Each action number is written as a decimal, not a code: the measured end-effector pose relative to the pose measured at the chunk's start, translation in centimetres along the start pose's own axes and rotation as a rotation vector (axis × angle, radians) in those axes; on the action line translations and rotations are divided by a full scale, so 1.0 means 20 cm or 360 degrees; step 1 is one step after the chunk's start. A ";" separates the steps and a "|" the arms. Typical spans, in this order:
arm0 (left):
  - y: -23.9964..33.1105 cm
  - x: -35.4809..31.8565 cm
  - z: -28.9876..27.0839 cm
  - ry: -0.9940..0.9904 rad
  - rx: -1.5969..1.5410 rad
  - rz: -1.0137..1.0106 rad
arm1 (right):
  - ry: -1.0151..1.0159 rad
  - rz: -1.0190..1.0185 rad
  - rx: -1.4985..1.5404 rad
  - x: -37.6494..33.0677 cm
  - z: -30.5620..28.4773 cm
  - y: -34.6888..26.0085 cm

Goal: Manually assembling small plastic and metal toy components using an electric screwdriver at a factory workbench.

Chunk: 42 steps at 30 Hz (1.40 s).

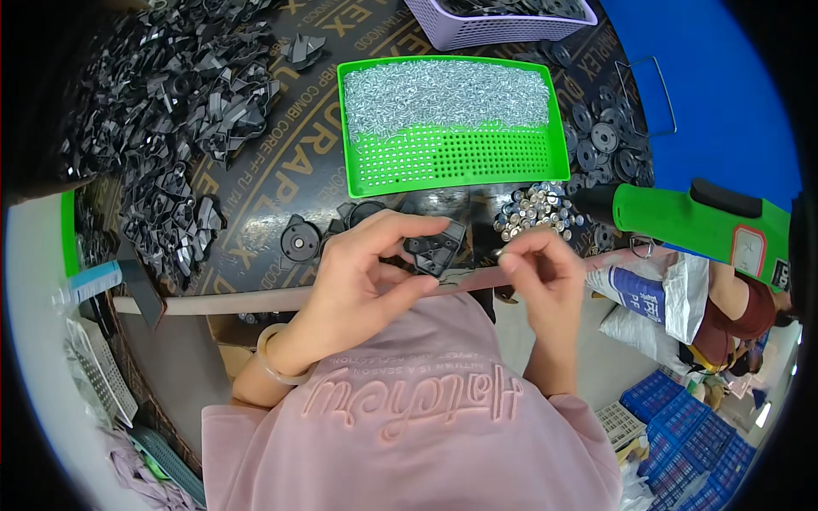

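My left hand (354,277) grips a black moulded plastic part (437,249) between thumb and fingers, just above the table's near edge. Beside it, my right hand (550,271) pinches a small shiny metal piece (499,253), a short gap away from the plastic part. Small round metal pieces (535,209) lie heaped on the table just beyond my right fingers. A black round part (301,240) rests on the table left of my left hand, and more black parts (362,211) lie partly hidden behind that hand.
A green perforated tray (562,149) of small silvery screws (447,95) stands ahead. Black plastic parts (200,94) pile up at left; black discs (605,136) lie at right. A green power screwdriver (682,220) juts in from the right. Beyond is a purple basket (503,31).
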<state>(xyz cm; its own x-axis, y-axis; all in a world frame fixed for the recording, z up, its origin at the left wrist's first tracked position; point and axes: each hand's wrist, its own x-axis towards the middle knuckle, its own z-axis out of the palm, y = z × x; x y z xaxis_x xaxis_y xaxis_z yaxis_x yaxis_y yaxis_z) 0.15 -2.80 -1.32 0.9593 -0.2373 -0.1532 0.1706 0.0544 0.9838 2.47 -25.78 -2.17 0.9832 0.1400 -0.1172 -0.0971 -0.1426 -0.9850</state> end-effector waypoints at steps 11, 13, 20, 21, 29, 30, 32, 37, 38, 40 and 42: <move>-0.01 0.01 0.02 0.0096 0.0181 0.0090 | -0.0351 -0.0007 0.0018 0.07 0.19 -0.03; -0.02 0.01 0.04 0.0212 0.0230 0.0169 | -0.0345 0.0094 0.0063 0.08 0.20 -0.02; -0.05 0.02 0.05 0.0208 0.0092 0.0111 | -0.0268 0.0223 0.0191 0.07 0.18 0.03; -0.04 0.02 0.04 0.0142 0.0109 0.0069 | -0.0259 0.0221 0.0190 0.06 0.18 0.03; -0.04 0.01 0.02 0.0095 -0.0105 -0.0064 | -0.0113 0.0010 -0.0054 0.07 -0.01 0.01; -0.03 0.01 0.02 0.0100 -0.0119 -0.0049 | -0.0007 0.0079 -0.0109 0.08 -0.07 0.00; -0.03 0.01 0.00 0.0086 -0.0121 -0.0053 | 0.0425 -0.0220 -0.0811 0.15 -0.23 0.06; 0.00 0.03 0.03 0.0105 -0.0373 -0.0089 | 0.0895 -0.0199 -0.1436 0.30 -0.54 0.16; 0.00 0.03 0.03 0.0096 -0.0372 -0.0087 | 0.0749 -0.0221 -0.1683 0.33 -0.60 0.22; -0.03 0.03 0.02 0.0096 -0.0253 -0.0133 | 0.0660 -0.0440 -0.1909 0.38 -0.61 0.26; 0.00 0.03 0.02 0.0097 -0.0246 -0.0141 | 0.0711 -0.0658 -0.1891 0.40 -0.62 0.29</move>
<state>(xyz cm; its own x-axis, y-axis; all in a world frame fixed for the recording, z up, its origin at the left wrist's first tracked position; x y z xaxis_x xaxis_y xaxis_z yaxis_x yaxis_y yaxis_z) 0.58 -3.25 -1.44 0.9501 -0.1887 -0.2484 0.2829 0.1857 0.9410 11.77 -37.62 -7.33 0.8956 0.0812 0.4373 0.1866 -0.9611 -0.2037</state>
